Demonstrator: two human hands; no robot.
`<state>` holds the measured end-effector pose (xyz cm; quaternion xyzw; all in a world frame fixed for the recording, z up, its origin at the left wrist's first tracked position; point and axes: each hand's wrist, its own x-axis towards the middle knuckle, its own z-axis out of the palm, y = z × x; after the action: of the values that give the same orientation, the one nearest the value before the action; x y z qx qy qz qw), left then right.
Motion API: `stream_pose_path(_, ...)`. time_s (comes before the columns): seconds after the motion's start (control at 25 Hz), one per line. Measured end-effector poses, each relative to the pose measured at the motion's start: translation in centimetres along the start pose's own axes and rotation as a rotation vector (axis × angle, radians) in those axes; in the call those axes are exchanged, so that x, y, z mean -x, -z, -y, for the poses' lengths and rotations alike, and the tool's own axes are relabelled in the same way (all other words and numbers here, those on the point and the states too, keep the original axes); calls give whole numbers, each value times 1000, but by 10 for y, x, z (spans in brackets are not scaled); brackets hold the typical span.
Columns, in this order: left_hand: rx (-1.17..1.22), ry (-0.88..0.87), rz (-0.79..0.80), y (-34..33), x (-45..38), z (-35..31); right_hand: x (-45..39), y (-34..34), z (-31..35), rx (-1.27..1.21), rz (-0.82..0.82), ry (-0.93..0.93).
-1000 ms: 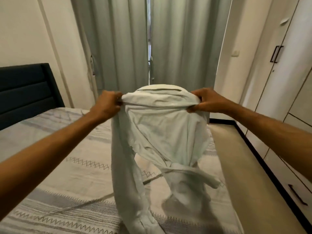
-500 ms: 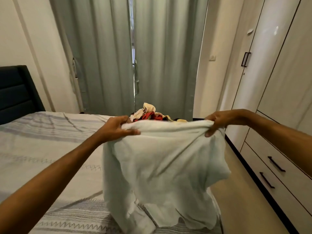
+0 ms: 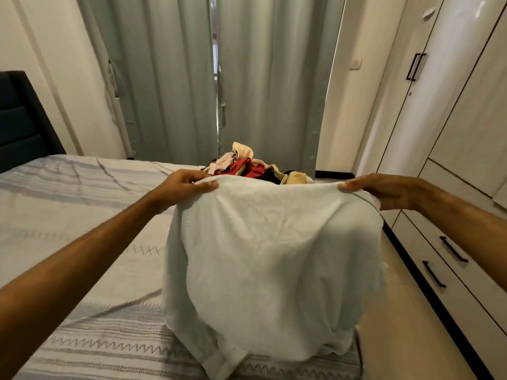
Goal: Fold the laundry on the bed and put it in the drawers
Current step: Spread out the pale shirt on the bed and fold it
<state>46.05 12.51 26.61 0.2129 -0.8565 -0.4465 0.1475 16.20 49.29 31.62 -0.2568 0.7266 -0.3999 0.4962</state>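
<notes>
Centre of frame: a pale garment held up by its top edge over the bed, its lower part resting on the striped cover. Left hand, centre left: fingers curled, pinching the upper left corner of the cloth. Right hand, centre right: fingers drawn together, thumb and fingers pinching the upper right corner. Behind the garment, a heap of laundry. Lower right: closed drawers.

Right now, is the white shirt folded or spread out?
Spread, not folded: the left hand and right hand hold the shirt stretched by its top edge above the bed.
</notes>
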Motion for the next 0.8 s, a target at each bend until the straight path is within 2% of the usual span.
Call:
stream_pose_path(0.08, 34, -67, -232, -18, -32, 22, -33, 12, -5, 10, -31, -47)
stream_pose_path(0.16, -61, -124, -392, -27, -74, 29, -69, 31, 2, 118, -203, 49)
stream_pose_path(0.24, -183, -201, -438, -14, -131, 14, -91, 59, 28, 266, -523, 286)
stream_pose_path(0.36, -146, -312, -616, 34, -194, -50, -92, 94, 97, 294, -902, 678)
stream_pose_path(0.44, -31, -385, -698, 59, -201, -90, -72, 107, 146, 242, -1135, 840)
stream_pose_path(0.52, 53, -531, -768, 61, -174, -113, -41, 103, 167, 220, -1291, 981)
stream_pose_path(0.6, -16, -658, -806, 45, -121, -105, -16, 86, 137, 243, -1315, 1124)
stream_pose_path(0.68, -224, -751, -702, 17, -63, -67, -2, 55, 60, 383, -1303, 1161)
stream_pose_path(0.72, -300, -774, -599, -3, -32, -40, 0, 38, 8, 544, -1271, 1154)
stream_pose_path(0.8, -449, -742, -353, -50, 21, 28, -1, 2, -108, 1023, -1170, 1046)
